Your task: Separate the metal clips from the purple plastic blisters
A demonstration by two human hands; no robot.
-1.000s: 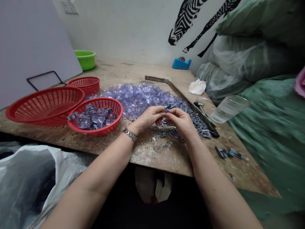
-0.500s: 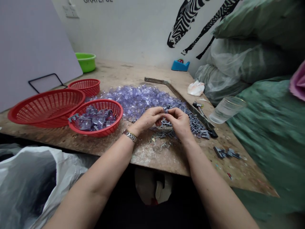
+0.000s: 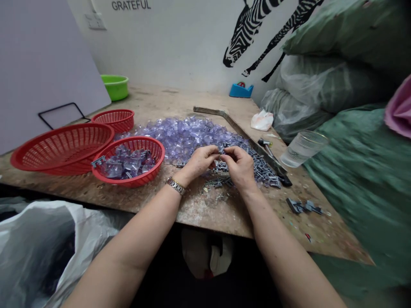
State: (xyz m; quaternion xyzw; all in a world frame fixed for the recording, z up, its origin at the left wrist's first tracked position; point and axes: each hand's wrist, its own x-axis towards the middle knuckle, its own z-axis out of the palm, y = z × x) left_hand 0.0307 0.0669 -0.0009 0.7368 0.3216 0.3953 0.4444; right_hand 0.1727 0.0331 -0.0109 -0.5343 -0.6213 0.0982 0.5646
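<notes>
My left hand [image 3: 203, 161] and my right hand [image 3: 238, 166] meet fingertip to fingertip over the wooden table, both pinched closed. Whatever small piece lies between the fingers is mostly hidden, too small to name. Just behind and right of the hands spreads a heap of small grey plastic parts [image 3: 265, 169]. Further back lies a broad pile of clear purplish plastic pieces [image 3: 183, 132]. To the left of my left wrist, a red basket [image 3: 157, 164] holds several clear pieces with grey parts [image 3: 131, 161] among them; one grey part [image 3: 98, 161] hangs on its rim.
A large red basket [image 3: 64, 143], a smaller one [image 3: 114, 120] and a green basin [image 3: 117, 87] stand left. A bent metal bar [image 3: 237, 126] borders the heap. At right are a glass [image 3: 302, 149], loose grey pieces [image 3: 303, 206] and green sacks [image 3: 356, 158]. A white bag [image 3: 90, 226] hangs front left.
The camera view has shifted slightly. My hands stay together in nearly the same place, with the fingertips slightly rearranged; the baskets and piles look the same.
</notes>
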